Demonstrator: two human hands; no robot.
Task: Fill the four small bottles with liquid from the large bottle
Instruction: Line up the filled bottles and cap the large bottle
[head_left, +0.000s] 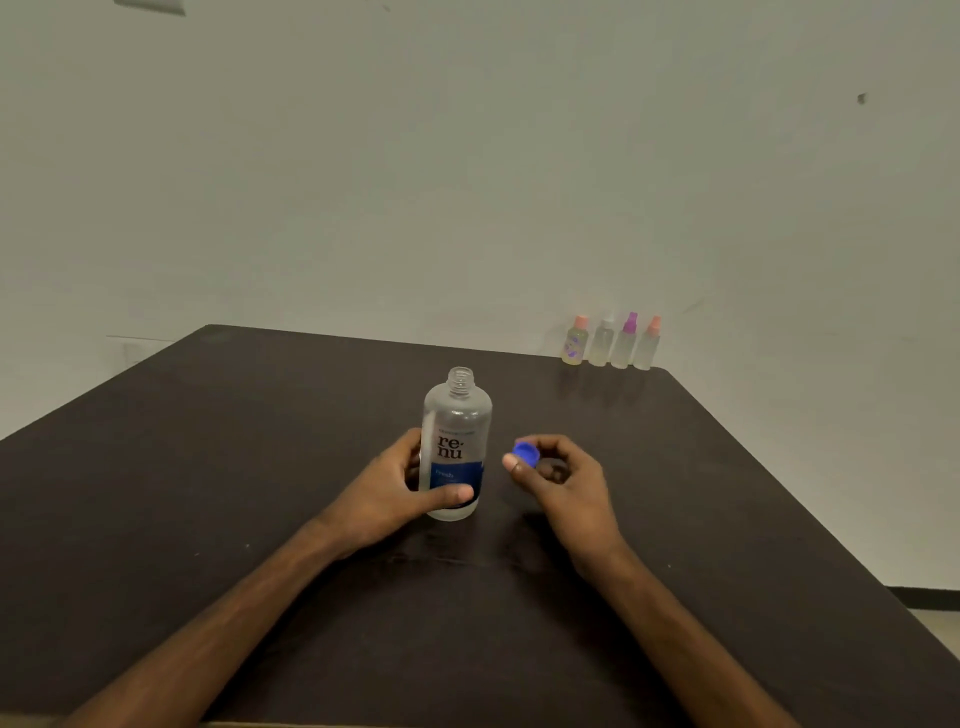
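The left hand (400, 491) gripped the large bottle (456, 441) low on its body, thumb laid across the blue part of the label and the other fingers wrapped round the far side. The right hand (563, 480) was curled, pinching a blue cap (526, 453) between thumb and fingertips, just to the right of the bottle and apart from it. The cap sat at about the height of the bottle's label.

The large bottle stood upright on the dark table (208, 467), near the middle of its surface. Its threaded neck was uncovered and open at the top. The body was clear, with a label reading "renu" over a blue band. The liquid level could not be read from this view.

The four small bottles (610, 343) stood upright in a close row at the far right corner of the table, against the pale wall (467, 182), well apart from both hands. From left to right, their tops appeared orange-pink, white, purple and orange-pink. All four tops were in place. Both forearms extended across the near part of the table toward the bottle.
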